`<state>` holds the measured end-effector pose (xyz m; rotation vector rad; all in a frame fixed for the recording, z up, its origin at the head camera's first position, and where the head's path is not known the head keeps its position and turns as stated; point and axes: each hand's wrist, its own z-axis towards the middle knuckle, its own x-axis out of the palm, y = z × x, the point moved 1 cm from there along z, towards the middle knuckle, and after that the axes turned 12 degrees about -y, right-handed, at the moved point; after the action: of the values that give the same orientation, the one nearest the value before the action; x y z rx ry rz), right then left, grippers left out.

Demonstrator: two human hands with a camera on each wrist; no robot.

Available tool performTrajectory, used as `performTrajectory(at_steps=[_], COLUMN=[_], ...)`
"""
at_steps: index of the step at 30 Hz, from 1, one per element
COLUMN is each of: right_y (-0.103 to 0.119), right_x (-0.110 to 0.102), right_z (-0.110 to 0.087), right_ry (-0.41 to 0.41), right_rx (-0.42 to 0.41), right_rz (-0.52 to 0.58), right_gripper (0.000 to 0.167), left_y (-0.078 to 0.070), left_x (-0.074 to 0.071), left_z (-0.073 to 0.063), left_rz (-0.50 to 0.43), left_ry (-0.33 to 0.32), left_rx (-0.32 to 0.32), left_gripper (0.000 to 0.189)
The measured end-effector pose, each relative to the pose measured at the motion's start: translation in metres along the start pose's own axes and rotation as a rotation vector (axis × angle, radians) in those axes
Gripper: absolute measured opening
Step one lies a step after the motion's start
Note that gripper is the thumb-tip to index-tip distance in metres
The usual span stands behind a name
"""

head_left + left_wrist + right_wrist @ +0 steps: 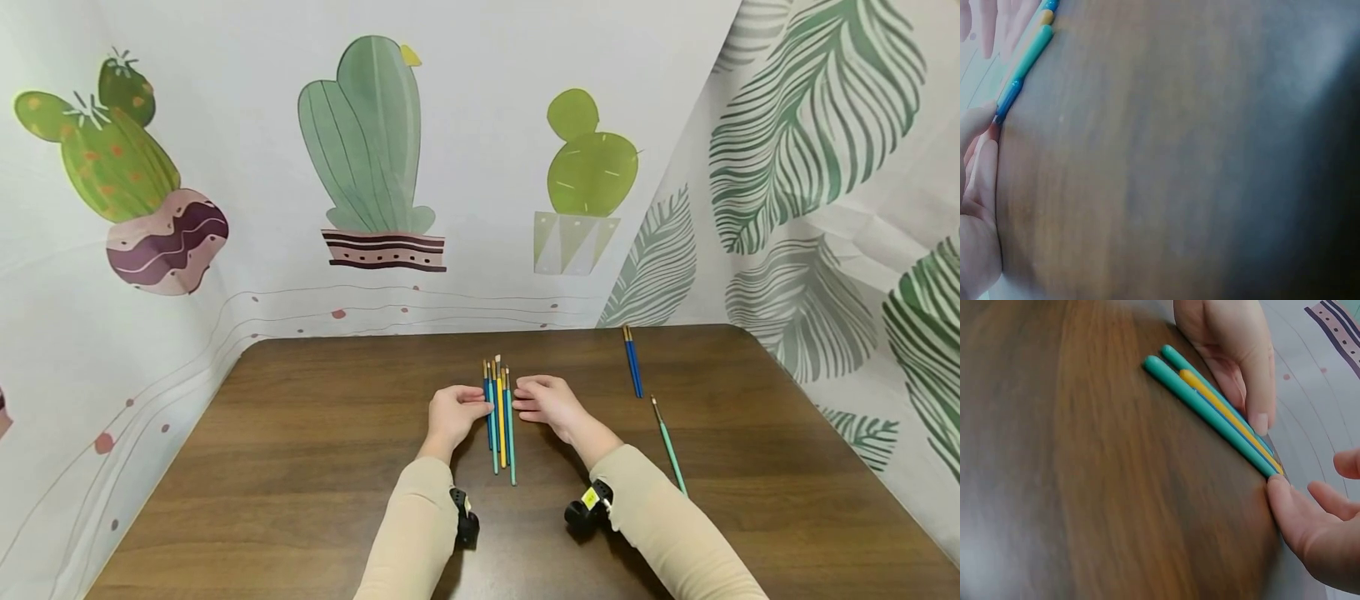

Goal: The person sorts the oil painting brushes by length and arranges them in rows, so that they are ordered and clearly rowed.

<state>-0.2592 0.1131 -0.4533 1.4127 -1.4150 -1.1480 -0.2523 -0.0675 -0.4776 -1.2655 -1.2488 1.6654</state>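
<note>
Paintbrush bundle point(501, 421) on desk point(300, 467), between both grips. Left grip point(452, 417): fingers extended, touching bundle's left side. Right grip point(553, 407): fingers spread, fingertip at right edge.

The brown wood-grain table point(300, 475) bears a close cluster of blue-, teal- and yellow-handled paintbrushes point(502, 425) near its middle, two blue-handled paintbrushes point(634, 367) at the far edge rightward, and one slanted green-handled paintbrush point(670, 447) just nearer.

The wooden tabletop point(315, 425) offers free passage left of the left hand point(452, 417); the paintbrush bundle point(501, 429) blocks the way between hands, two blue paintbrushes point(633, 364) and a green paintbrush point(671, 450) the right side.
</note>
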Motion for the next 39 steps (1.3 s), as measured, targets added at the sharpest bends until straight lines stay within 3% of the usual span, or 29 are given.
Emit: performTrajectory(at_steps=[16,29,39], right_y=[-0.001,0.003,0.009], right_x=[0.012,0.024,0.032], right_z=[0.006,0.017,0.023], right_ry=[-0.09,-0.164,-0.251], right_rx=[-0.015,-0.11,-0.207], right_rz=[-0.021,-0.211,-0.452], right_gripper=[0.033,0.028,0.026], left_y=[0.001,0.002,0.0], left_x=[0.002,0.0,0.0], left_z=[0.002,0.002,0.001], left_rz=[-0.012,-0.011,-0.018], left_ry=[0.006,0.008,0.007], left_rx=[-0.014,-0.002,0.003], left_gripper=[0.029,0.029,0.028])
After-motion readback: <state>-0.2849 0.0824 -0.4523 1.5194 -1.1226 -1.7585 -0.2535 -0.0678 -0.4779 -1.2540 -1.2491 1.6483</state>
